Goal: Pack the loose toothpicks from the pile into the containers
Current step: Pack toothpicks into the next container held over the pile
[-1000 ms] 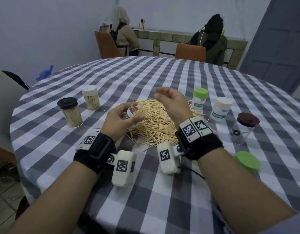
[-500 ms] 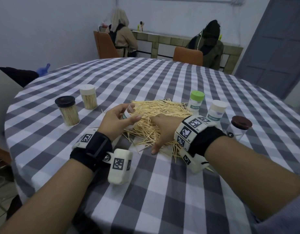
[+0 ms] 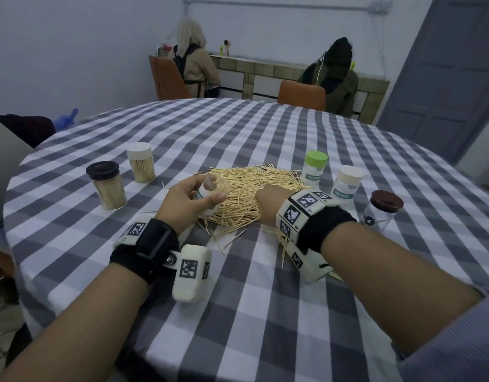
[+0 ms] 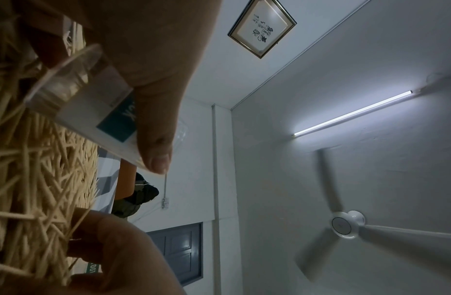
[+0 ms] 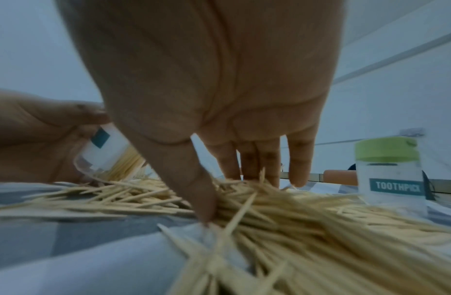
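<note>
Head view: my right hand (image 3: 268, 201) lies palm-down on the toothpick pile (image 3: 246, 188), fingers hidden; right wrist view alone shows thumb and fingers (image 5: 225, 159) dug into the sticks, closing round a bunch; left wrist view alone shows a few toothpicks already inside the open container (image 4: 93, 103). My left hand (image 3: 182, 205) grips that container tilted, mouth toward the pile at its left edge. Containers on the checked table (image 3: 265, 312): one open, five capped; two full at left, three right.
</note>
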